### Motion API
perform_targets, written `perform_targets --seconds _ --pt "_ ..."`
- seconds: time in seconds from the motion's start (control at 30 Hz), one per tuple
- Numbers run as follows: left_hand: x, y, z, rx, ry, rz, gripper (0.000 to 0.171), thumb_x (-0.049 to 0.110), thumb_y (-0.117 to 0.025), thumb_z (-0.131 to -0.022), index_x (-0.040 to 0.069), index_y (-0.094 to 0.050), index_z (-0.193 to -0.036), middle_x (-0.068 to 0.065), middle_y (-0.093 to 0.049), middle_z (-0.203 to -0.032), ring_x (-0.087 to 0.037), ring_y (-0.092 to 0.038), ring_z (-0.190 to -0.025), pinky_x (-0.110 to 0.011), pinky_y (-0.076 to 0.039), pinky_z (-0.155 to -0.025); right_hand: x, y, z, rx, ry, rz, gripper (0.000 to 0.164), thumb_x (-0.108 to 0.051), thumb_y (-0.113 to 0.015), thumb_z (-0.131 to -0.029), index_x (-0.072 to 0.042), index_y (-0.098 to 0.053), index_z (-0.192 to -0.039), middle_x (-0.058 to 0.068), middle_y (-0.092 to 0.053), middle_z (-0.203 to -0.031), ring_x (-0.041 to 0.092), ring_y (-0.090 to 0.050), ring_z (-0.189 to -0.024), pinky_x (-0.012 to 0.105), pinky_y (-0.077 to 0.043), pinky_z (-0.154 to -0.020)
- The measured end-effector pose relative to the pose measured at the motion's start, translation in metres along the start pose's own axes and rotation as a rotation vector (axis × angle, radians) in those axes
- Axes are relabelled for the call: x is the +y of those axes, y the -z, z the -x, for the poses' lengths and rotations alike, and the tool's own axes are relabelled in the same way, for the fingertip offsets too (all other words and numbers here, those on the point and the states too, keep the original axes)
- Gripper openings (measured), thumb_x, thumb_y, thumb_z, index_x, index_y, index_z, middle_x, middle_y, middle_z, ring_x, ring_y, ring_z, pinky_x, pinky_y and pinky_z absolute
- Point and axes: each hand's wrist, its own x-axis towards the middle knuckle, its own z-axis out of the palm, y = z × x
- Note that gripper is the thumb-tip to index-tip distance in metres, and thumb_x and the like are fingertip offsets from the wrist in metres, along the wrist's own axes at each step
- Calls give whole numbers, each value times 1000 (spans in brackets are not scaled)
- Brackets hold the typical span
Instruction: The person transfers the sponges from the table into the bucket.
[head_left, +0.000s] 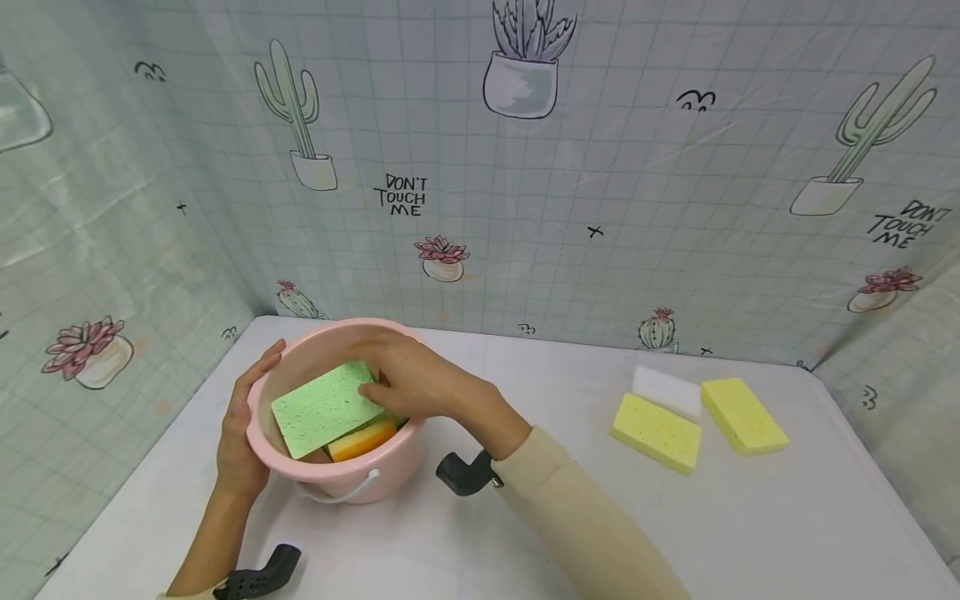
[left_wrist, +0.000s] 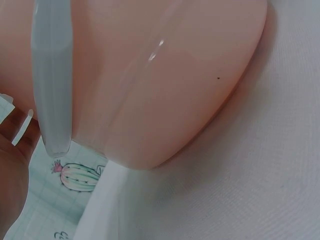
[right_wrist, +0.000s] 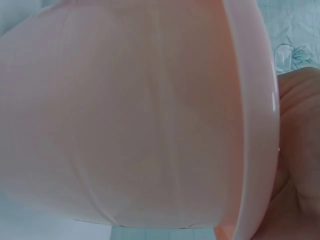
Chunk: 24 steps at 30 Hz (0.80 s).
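Left hand [head_left: 243,442] braces pale-pink round plastic bucket [head_left: 401,477] at nine o'clock, fingers fairly straight. Right hand [head_left: 420,375], two o'clock, touches light-green rectangular sponge [head_left: 322,412] inside; clamped or not, cannot tell. Best: bucket steady, sponge handled gently.

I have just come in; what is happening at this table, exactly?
A person's left hand touches a pink bucket, while the right hand reaches inside, next to a green sponge; whether it grips anything is hidden. An orange piece also lies in the bucket. Two yellow sponges and a white one lie outside, to the right on the table.
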Motion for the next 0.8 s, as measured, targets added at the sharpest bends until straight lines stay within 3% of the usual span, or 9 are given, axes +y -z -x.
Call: perform_targets --seconds 0.23,0.33,0.43,0.5,0.67,0.73,0.8 --pt "1 0 0 0 1 6 55 36 -31 -99 3 -38 -143 -9 -28 -153 -22 -16 -142 -26 -20 -112 -1 -1 0 17 -51 -20 38 -8 -56 -93 -8 -57 -131 0 -54 -79 9 -49 -67 16 -40 -61" --pt "0 0 0 -7 -3 26 56 36 -31 -100 3 -38 -143 -10 -27 -154 -22 -16 -142 -27 -19 -112 0 -1 0 29 -34 49 36 -8 -54 -94 -6 -58 -129 1 -61 -102 9 -54 -92 14 -40 -81" --pt "0 0 0 -19 -4 37 55 36 -31 -100 3 -37 -144 -9 -26 -154 -22 -16 -142 -26 -20 -112 0 0 0 24 -57 108 36 -6 -52 -93 -3 -58 -128 4 -57 -128 12 -49 -117 16 -34 -99" --pt "0 1 0 -25 -9 41 55 36 -30 -101 3 -37 -144 -9 -26 -155 -22 -17 -142 -26 -21 -111 0 0 0 11 -95 117 41 -6 -51 -93 -2 -54 -133 5 -53 -136 13 -46 -125 19 -31 -104" --pt "-1 1 0 -33 -34 59 55 36 -31 -101 1 -36 -144 -11 -25 -155 -23 -16 -142 -26 -21 -111 -1 1 -1 -3 -146 71 43 -4 -53 -91 -4 -54 -134 3 -54 -136 10 -49 -120 17 -37 -96" --pt "-1 1 -1 -33 -39 56 55 36 -31 -101 1 -36 -144 -12 -26 -155 -23 -16 -143 -26 -21 -111 0 1 -1 1 -139 61 43 -3 -54 -90 -5 -55 -133 3 -56 -134 7 -51 -110 15 -38 -89" --pt "-1 1 -1 -34 -40 50 56 36 -31 -101 0 -36 -143 -12 -26 -154 -23 -16 -143 -26 -21 -111 0 2 0 7 -139 38 44 -2 -54 -90 -6 -56 -133 3 -62 -120 6 -54 -88 14 -41 -76"
